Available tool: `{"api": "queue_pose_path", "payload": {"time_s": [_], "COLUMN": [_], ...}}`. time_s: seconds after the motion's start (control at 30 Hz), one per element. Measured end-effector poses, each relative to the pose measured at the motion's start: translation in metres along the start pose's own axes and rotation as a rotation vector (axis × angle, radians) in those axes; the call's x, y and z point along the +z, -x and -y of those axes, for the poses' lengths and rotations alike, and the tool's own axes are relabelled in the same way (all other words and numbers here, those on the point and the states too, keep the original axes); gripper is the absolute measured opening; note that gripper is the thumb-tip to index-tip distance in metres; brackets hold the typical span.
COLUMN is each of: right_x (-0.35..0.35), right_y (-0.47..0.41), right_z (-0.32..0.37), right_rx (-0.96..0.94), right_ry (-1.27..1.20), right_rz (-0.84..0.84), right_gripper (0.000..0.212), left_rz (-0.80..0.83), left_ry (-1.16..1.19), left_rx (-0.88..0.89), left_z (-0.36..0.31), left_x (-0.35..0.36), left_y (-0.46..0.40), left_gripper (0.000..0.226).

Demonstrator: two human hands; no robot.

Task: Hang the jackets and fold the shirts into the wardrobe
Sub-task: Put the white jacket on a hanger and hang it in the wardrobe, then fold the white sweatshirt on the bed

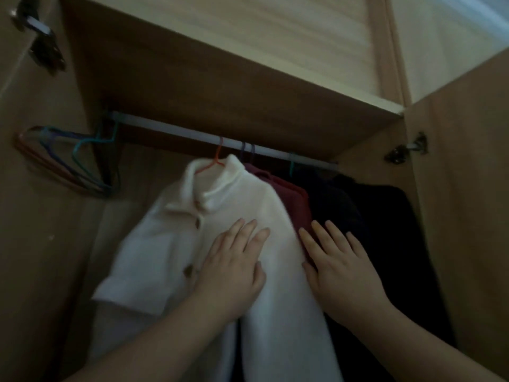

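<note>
Leftward, the rail [192, 132] is bare up to the spare hangers [80, 158]. On it the white jacket [220, 230] hangs, left hand [234, 268] flat on it, right hand [338, 268] beside its sleeve; both grips spread, holding nothing.

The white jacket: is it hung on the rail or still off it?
Hung. The white jacket sits on an orange hanger hooked over the rail.

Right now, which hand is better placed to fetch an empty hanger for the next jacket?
Left. The left hand lies flat on the white jacket, nearer the empty hangers bunched at the rail's left end. The right hand is by the dark clothes.
</note>
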State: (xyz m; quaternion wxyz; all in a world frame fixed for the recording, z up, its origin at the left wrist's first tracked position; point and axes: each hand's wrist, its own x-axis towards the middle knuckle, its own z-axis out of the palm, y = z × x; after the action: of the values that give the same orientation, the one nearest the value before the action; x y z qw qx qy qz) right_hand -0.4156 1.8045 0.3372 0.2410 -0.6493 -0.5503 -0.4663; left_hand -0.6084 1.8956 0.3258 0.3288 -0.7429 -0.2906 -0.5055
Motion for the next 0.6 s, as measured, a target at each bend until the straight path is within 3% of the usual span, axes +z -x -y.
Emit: {"api": "queue_pose_path", "payload": {"time_s": [0.13, 0.37, 0.6], "right_x": [-0.049, -0.177, -0.326], "right_y": [0.1, 0.323, 0.533], "right_z": [-0.05, -0.176, -0.294], "right_rx": [0.057, 0.175, 0.514], "right_ry": [-0.014, 0.184, 0.406], "right_rz": [0.037, 0.234, 0.362], "right_gripper": [0.064, 0.065, 0.065], "left_rz": [0.033, 0.219, 0.339], "left_ry": [0.209, 0.587, 0.965], "left_rx": [0.036, 0.158, 0.263], "left_z": [-0.112, -0.36, -0.585], "left_x": [-0.028, -0.085, -0.134], "left_y": [0.038, 0.115, 0.182], "left_gripper": [0.063, 0.062, 0.062]}}
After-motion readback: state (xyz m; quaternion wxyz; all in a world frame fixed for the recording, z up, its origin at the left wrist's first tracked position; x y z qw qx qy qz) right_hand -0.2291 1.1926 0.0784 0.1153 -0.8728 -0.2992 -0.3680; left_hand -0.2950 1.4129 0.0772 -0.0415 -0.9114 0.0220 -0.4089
